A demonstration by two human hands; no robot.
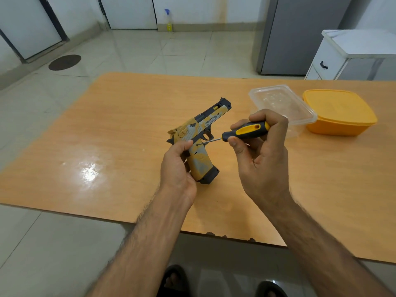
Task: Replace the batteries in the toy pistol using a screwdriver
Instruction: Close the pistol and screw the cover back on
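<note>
A yellow and grey toy pistol (201, 138) is held above the wooden table (107, 146), barrel pointing up and away. My left hand (177, 166) grips its handle from the left, thumb on the side near the trigger. My right hand (261, 151) holds a black and yellow screwdriver (244, 131) by its handle. The thin metal tip touches the pistol's side just above the grip, next to my left thumb.
A clear plastic lid (282, 103) lies on the table at the back right, leaning on a yellow plastic box (340, 114). A white cabinet (342, 54) and a grey fridge (300, 35) stand beyond the table. A spray bottle (168, 21) stands by the far wall.
</note>
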